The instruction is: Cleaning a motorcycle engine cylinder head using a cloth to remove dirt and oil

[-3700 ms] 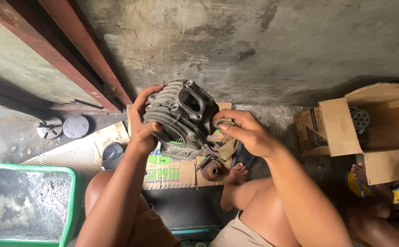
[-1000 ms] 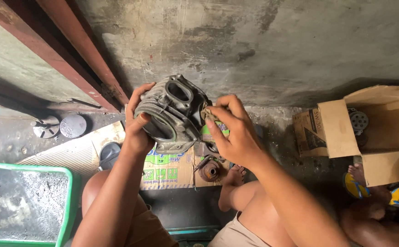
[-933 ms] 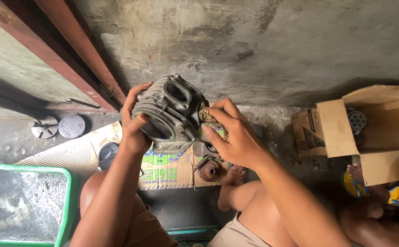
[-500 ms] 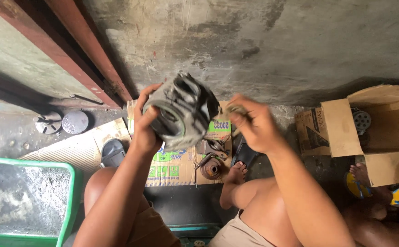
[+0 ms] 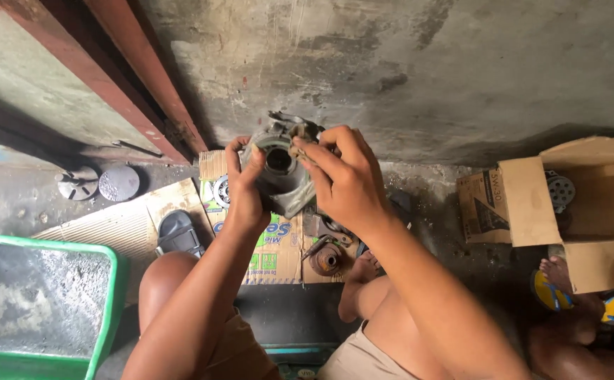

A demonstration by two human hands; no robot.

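Far to the lower left of the hands, one green plastic tub [image 5: 113,295] holds grey murky water and is cut off by the edge. Well right of them, one open cardboard box [image 5: 588,211] shows a round metal disc [image 5: 560,188] behind its flap; the rest of its contents are hidden. Flattened cardboard sheets [image 5: 271,253] lie under the hands, with a small round metal part [image 5: 326,257] just below the right wrist. The left hand [image 5: 247,190] curls closed around the side of a grey metal engine cylinder [image 5: 279,169], held up between both hands, bore facing the camera. The right hand [image 5: 345,179] pinches something small against its rim, too hidden to identify.
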